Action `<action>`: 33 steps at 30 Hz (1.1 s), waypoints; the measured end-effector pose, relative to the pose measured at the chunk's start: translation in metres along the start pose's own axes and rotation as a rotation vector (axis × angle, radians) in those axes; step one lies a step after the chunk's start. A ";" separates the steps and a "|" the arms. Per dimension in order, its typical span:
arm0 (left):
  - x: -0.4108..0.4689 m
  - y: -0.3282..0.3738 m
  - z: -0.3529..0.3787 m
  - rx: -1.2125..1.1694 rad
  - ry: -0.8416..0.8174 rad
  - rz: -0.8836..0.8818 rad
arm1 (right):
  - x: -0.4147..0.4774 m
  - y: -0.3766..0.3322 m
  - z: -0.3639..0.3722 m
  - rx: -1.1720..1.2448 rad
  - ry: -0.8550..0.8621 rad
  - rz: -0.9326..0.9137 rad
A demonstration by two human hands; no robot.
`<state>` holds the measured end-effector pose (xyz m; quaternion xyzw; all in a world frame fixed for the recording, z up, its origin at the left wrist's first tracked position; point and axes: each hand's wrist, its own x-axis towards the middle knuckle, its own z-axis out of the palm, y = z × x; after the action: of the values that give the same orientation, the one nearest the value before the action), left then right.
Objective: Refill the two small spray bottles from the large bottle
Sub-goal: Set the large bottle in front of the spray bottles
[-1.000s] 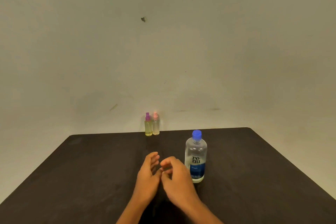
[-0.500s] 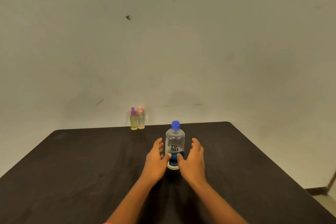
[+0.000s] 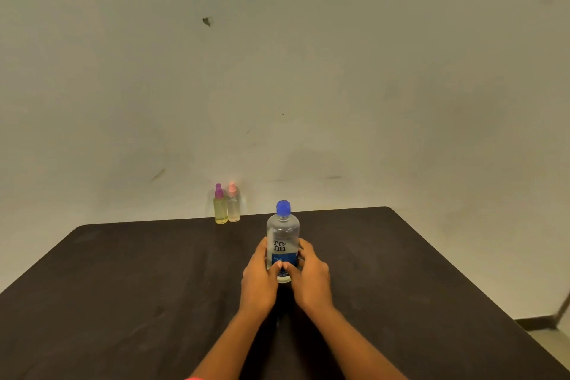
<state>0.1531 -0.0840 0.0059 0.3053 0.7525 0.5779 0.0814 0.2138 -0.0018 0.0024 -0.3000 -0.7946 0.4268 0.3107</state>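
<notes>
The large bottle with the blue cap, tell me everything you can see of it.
The large bottle is clear plastic, as it looks, with a round blue cap on and a label reading "re-nu" above a blue band. It stands upright on the dark table. The left hand and right hand grip its lower half from either side, thumbs meeting on the label.

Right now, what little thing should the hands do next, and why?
Probably lift the right hand to twist off the blue cap: both it and the left hand grip the large bottle, which is capped, so nothing can pour yet.
</notes>
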 end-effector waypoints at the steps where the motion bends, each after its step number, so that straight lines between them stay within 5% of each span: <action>1: 0.005 -0.002 0.000 0.000 0.001 -0.004 | 0.004 0.002 0.003 0.001 -0.005 0.011; 33: 0.182 -0.057 0.022 0.104 0.038 -0.042 | 0.178 0.037 0.072 0.046 -0.020 0.016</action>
<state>-0.0028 0.0264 -0.0113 0.2822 0.7891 0.5419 0.0634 0.0566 0.1118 -0.0190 -0.2948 -0.7851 0.4507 0.3059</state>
